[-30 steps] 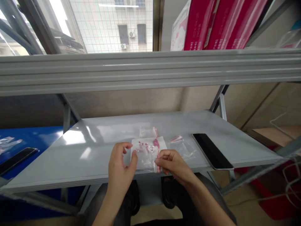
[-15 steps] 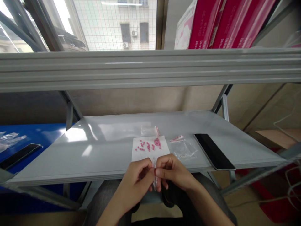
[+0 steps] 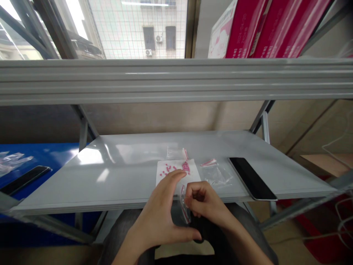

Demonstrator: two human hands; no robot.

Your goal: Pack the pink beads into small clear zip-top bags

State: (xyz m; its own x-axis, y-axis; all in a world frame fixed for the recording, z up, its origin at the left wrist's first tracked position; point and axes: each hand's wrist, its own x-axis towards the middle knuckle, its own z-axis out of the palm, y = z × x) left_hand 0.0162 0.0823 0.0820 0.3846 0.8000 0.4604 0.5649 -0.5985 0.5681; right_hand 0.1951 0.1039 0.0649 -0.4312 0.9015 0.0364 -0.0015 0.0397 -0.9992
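Tabletop [image 3: 79, 186] spreads leftward, right fingers [image 3: 196, 207] gripping a bag [image 3: 184, 210] near its front edge [image 3: 110, 207].

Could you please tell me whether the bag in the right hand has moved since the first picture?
Yes, downward in the view: the bag, first seen over the white sheet, now overlaps the tabletop's front edge.

Head-worn camera, facing forward and down, grey tabletop [image 3: 132, 176] close below.

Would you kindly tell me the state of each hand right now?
Left hand: open, apparently holding nothing.
Right hand: closed, pinching a clear plastic bag.
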